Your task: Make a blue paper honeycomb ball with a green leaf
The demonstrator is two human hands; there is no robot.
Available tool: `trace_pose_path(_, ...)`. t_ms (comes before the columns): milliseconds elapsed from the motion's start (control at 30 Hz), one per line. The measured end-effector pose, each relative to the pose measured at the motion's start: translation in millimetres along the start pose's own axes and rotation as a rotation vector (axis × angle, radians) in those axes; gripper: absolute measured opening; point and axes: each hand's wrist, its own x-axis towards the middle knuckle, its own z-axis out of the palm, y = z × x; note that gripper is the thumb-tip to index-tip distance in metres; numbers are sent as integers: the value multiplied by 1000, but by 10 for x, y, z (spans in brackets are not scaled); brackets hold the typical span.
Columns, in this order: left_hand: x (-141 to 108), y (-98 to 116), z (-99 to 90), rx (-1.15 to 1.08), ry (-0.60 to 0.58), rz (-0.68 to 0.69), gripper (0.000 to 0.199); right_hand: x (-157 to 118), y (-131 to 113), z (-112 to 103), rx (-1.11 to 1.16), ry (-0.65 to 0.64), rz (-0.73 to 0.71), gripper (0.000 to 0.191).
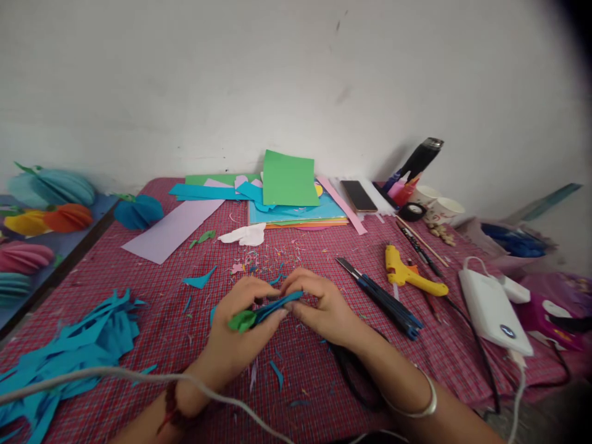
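A folded blue paper piece [277, 303] with a green paper part [242, 320] at its left end is held between both hands above the checked cloth. My left hand [238, 314] is closed round the green end and the near side of the blue paper. At the right end, my right hand [321, 305] pinches the blue paper between thumb and fingers. Small blue scraps [200, 279] lie around the hands. Black-handled scissors [383, 302] rest to the right of my right hand.
Blue paper strips [87, 339] pile at left, with a white cable [217, 394] crossing in front. A yellow glue gun [411, 274] and a white power bank [497, 308] lie right. Coloured sheets [291, 179] and a phone [358, 195] sit at the back. Paper pumpkins [139, 211] stand left.
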Motion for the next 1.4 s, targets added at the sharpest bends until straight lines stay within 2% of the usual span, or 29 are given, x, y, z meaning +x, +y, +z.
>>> trace_pose_path(33, 7, -19, 19, -85, -16, -157, 3, 3, -1, 10, 36, -9, 74, 8)
trace_pose_path(100, 7, -72, 45, -303, -44, -450, 13, 1, 13, 23, 112, -29, 206, 11)
trace_pose_path(167, -4, -120, 60, -523, -26, -663, 24, -6, 44, 30, 228, -47, 300, 12)
trace_pose_path(233, -13, -142, 70, -654, 9, -771, 33, -13, 81, 35, 350, -50, 356, 15)
trace_pose_path(300, -15, -141, 79, -697, 3, -802, 36, -15, 109, 38, 436, -25, 393, 18)
trace_pose_path(433, -5, -129, 94, -648, -44, -797, 33, -3, 127, 31, 507, 64, 491, 22)
trace_pose_path(533, 2, -139, 99, -572, -72, -757, 27, 8, 125, 20, 507, 78, 541, 23)
trace_pose_path(667, 0, -153, 98, -456, -109, -679, 23, 16, 121, 6, 462, 70, 472, 20)
trace_pose_path(800, -11, -154, 87, -401, -84, -627, 22, 17, 122, 5, 402, 58, 420, 16)
trace_pose_path(933, -15, -149, 64, -272, -73, -575, 31, 18, 134, 33, 393, 39, 397, 13)
trace_pose_path(1000, -13, -156, 55, -180, -66, -553, 35, 20, 126, 42, 363, 89, 376, 11)
trace_pose_path(1067, -11, -174, 53, -111, -49, -523, 33, 18, 97, 32, 266, 203, 302, 17)
trace_pose_path(1167, -19, -218, 55, -7, -18, -446, 30, 4, 32, -7, -23, 307, 55, 38)
trace_pose_path(1267, -42, -251, 54, 74, -8, -363, 24, -17, -5, -32, -255, 234, -98, 46)
trace_pose_path(1400, -60, -233, 63, 68, 24, -286, 16, -39, 6, -11, -353, 170, -151, 41)
